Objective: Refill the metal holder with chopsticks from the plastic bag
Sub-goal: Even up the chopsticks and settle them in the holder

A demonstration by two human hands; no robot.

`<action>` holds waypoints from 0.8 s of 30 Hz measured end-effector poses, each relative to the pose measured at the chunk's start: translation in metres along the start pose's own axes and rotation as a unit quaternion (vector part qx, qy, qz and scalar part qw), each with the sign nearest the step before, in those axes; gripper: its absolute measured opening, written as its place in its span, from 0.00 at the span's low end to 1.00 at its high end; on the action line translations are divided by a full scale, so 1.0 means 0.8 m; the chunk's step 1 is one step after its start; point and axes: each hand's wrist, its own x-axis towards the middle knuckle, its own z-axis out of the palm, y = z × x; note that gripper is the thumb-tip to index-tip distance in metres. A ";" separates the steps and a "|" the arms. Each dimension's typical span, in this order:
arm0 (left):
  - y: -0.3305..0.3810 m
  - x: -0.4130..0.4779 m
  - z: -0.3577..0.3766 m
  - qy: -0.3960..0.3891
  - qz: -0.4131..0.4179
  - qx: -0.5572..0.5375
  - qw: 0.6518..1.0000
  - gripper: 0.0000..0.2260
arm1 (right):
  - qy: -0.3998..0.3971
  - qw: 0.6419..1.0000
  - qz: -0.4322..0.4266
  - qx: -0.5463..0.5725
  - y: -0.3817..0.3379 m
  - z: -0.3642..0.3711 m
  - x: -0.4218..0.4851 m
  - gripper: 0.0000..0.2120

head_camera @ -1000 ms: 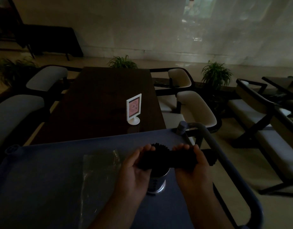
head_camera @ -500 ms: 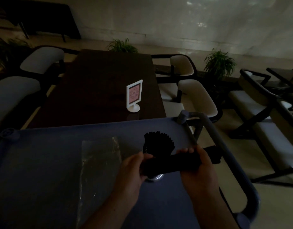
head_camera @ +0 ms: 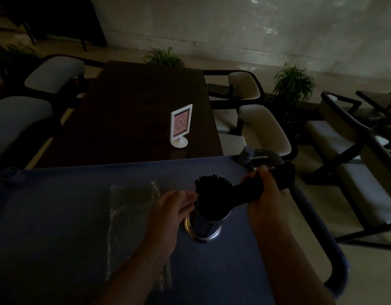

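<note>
A shiny metal holder (head_camera: 206,226) stands upright on the blue cart top (head_camera: 80,216), with black chopsticks (head_camera: 212,190) sticking up out of it. My right hand (head_camera: 266,193) grips a bundle of black chopsticks (head_camera: 247,190) that lies tilted, its left end over the holder's mouth and its right end past my fist. My left hand (head_camera: 177,205) is open, its fingertips touching the chopsticks at the holder's left side. The clear plastic bag (head_camera: 133,216) lies flat on the cart, left of my left hand.
The cart's grey handle (head_camera: 267,154) curves along the right edge. Beyond the cart is a dark wooden table (head_camera: 135,106) with a white sign stand (head_camera: 181,126). Padded chairs (head_camera: 263,126) flank the table, and potted plants (head_camera: 293,83) stand by the far wall.
My left hand has let go of the bundle and opened beside the holder. My right hand has moved up and right with the bundle, its left end now tipped down at the holder.
</note>
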 end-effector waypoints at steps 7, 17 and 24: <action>-0.005 0.016 0.006 -0.019 0.028 0.028 0.999 0.10 | -0.026 0.964 -0.094 -0.245 0.032 0.005 -0.005 0.11; -0.011 0.025 0.005 0.012 0.106 0.124 0.987 0.17 | -0.011 0.941 -0.103 -0.323 0.076 -0.012 -0.002 0.12; -0.015 0.028 -0.003 0.061 0.131 0.171 0.975 0.07 | -0.038 0.938 -0.101 -0.329 0.108 -0.029 -0.009 0.19</action>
